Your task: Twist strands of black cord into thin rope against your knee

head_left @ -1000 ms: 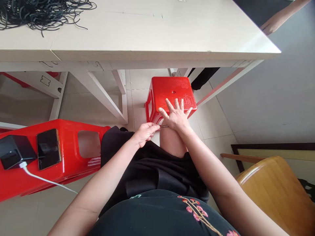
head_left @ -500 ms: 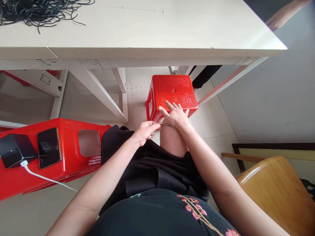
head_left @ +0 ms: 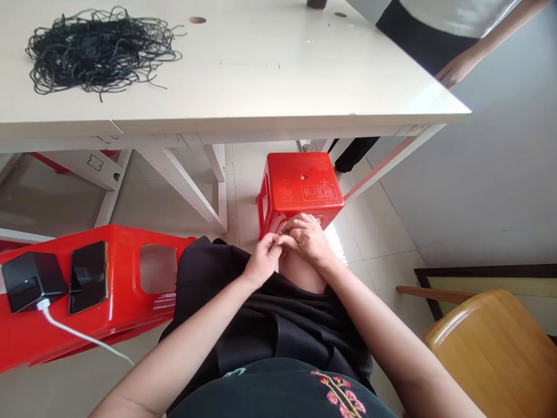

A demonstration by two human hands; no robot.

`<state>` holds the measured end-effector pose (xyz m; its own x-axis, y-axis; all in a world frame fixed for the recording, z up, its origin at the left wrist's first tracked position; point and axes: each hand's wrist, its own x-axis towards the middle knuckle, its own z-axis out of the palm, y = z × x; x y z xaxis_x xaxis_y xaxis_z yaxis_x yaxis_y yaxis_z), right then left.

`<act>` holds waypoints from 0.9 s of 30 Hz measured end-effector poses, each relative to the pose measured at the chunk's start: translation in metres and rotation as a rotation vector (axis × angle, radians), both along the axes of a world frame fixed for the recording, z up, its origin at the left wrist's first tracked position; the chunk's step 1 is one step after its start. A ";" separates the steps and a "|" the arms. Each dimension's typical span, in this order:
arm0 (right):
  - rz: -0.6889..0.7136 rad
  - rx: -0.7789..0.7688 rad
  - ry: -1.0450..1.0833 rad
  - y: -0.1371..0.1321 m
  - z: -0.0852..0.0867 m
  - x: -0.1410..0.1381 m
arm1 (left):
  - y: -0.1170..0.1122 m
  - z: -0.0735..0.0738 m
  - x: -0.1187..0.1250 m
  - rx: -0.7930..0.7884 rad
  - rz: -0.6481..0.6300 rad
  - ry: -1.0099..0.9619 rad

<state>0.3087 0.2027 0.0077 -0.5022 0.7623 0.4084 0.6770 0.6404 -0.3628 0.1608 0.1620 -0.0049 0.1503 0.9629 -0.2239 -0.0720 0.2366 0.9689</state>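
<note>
My left hand (head_left: 263, 261) and my right hand (head_left: 304, 238) meet above my knee (head_left: 300, 273), their fingers curled together. A thin black cord seems pinched between them, though the fingers hide most of it. Both hands are well away from the tangled pile of black cords (head_left: 100, 52) lying on the white table (head_left: 270, 75). Just beyond my hands stands a red plastic stool (head_left: 300, 180).
A second red stool (head_left: 122, 278) lies on its side at my left, carrying a black phone (head_left: 88, 277) and a black charger (head_left: 32, 281) with a white cable (head_left: 82, 334). A wooden chair (head_left: 491, 354) is at my right. A co-worker's hand (head_left: 455, 71) hangs beyond the table.
My hands have closed up and come together, the right hand curling from spread fingers. The cord stretched between them earlier is now mostly hidden. The view has shifted, showing more of the table.
</note>
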 end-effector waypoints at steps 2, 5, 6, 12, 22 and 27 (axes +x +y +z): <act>0.007 0.053 -0.032 -0.007 -0.002 0.000 | -0.014 -0.003 0.007 0.106 0.052 0.082; 0.035 0.162 -0.056 -0.018 -0.007 0.003 | -0.033 -0.003 0.015 0.120 0.065 0.134; 0.044 0.190 -0.064 -0.020 -0.008 0.005 | -0.038 -0.002 0.017 0.113 0.055 0.143; -0.012 0.195 -0.088 -0.032 -0.009 0.015 | -0.050 0.001 0.022 0.068 -0.062 0.177; -0.242 -0.064 -0.124 -0.100 -0.017 0.040 | -0.075 0.009 0.020 -0.021 -0.468 0.238; -0.337 -0.216 -0.161 -0.081 -0.014 0.042 | -0.068 0.004 0.025 -0.016 -0.400 0.223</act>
